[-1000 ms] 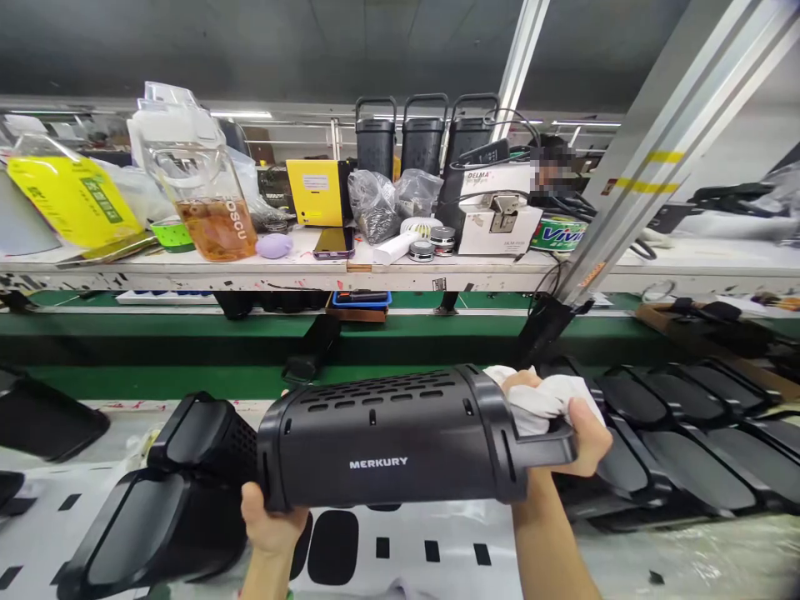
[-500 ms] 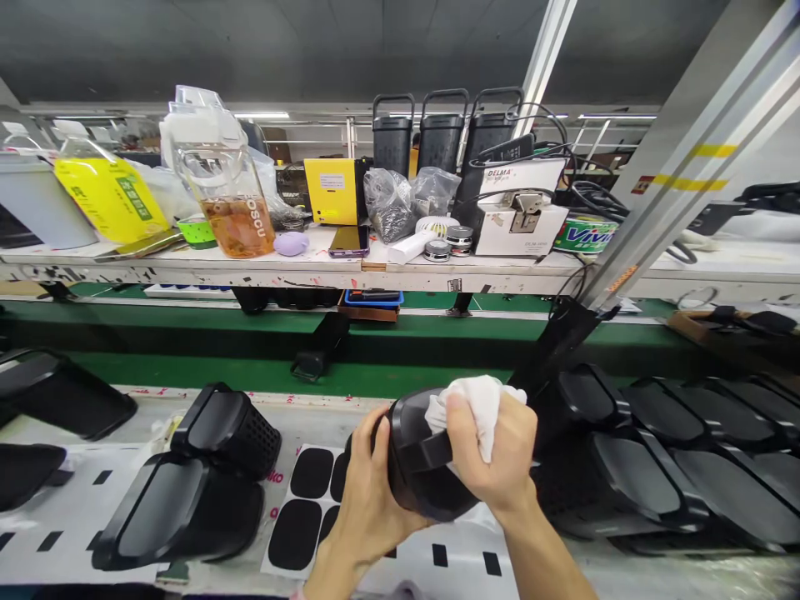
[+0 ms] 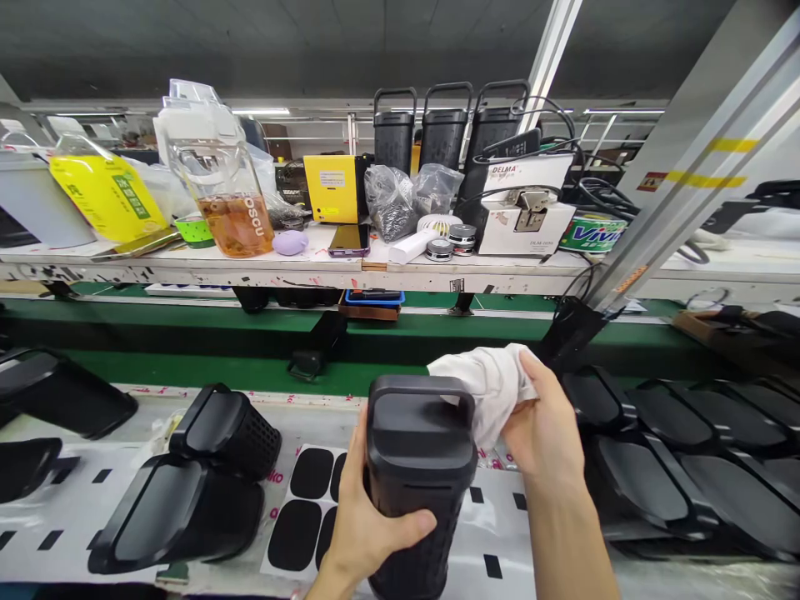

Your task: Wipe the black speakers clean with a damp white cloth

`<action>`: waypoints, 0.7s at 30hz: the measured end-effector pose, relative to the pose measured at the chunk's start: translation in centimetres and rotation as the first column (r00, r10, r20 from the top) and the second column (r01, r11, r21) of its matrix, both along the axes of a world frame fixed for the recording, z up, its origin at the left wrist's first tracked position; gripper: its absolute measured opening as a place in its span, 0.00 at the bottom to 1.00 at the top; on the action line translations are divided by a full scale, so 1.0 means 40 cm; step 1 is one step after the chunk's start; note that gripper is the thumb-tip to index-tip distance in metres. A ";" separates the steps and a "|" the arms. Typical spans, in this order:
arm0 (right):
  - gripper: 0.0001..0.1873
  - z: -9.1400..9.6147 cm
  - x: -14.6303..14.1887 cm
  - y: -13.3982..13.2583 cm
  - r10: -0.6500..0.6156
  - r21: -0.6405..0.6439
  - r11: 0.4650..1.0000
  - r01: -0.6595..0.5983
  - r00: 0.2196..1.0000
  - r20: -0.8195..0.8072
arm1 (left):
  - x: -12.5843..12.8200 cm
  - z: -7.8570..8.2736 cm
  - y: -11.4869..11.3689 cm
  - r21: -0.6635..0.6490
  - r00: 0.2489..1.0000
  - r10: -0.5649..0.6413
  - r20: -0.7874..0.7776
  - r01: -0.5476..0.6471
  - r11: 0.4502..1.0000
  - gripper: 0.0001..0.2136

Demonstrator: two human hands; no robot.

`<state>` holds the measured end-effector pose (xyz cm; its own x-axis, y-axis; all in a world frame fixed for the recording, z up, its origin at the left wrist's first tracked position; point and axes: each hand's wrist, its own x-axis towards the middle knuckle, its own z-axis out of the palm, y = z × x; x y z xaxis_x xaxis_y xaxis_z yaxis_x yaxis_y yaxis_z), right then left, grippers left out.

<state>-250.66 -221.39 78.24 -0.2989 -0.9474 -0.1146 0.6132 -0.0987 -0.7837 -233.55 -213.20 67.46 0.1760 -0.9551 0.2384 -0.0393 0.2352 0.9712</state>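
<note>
Swung upright since the earlier frame: a matte black cylindrical speaker with a moulded handle on top (image 3: 418, 508), standing on end inside the left hand (image 3: 350, 525), no longer tipped sideways. Left fingers wrapped up behind the body, thumb pressed across its front, a firm closed grip. Right of that grip, the right hand (image 3: 543, 425) curled closed, pinching a crumpled white cloth (image 3: 487, 387) between thumb and fingers, the cloth reaching across to touch the speaker's top corner. Just left of the left hand, a white backing sheet of rounded black rubber pads (image 3: 306, 508); further left, two black speakers with grey oval panels (image 3: 175, 517) lying on the bench. Right of the right hand, a row of similar black speakers (image 3: 643, 492). Beyond the grip, past a green conveyor edge (image 3: 187, 371), a cluttered white shelf (image 3: 187, 275) with a glass jug of amber liquid (image 3: 234, 225); a slanting aluminium rail (image 3: 706, 175) cutting across the upper right.
</note>
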 end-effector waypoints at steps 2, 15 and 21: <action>0.16 -0.003 -0.012 0.008 0.058 -0.027 0.998 -0.058 0.998 0.007 | 0.004 0.013 -0.004 0.012 0.997 -0.003 -0.076 0.004 1.000 0.53; 0.18 0.035 0.050 0.053 0.238 -0.120 0.923 -0.366 0.787 -0.569 | -0.018 -0.027 0.023 -0.237 0.931 0.204 0.302 -0.134 0.962 0.54; 0.22 0.084 0.038 0.060 0.505 -0.196 0.683 -0.704 0.649 -0.569 | 0.116 0.058 -0.014 -0.062 0.784 -0.359 0.507 0.449 0.892 0.61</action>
<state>-249.15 -218.99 81.62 0.4398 -0.8582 0.2648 0.2404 -0.1716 -0.9554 -228.92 -213.75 69.80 -0.3929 -0.8490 0.3532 -0.3423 0.4916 0.8007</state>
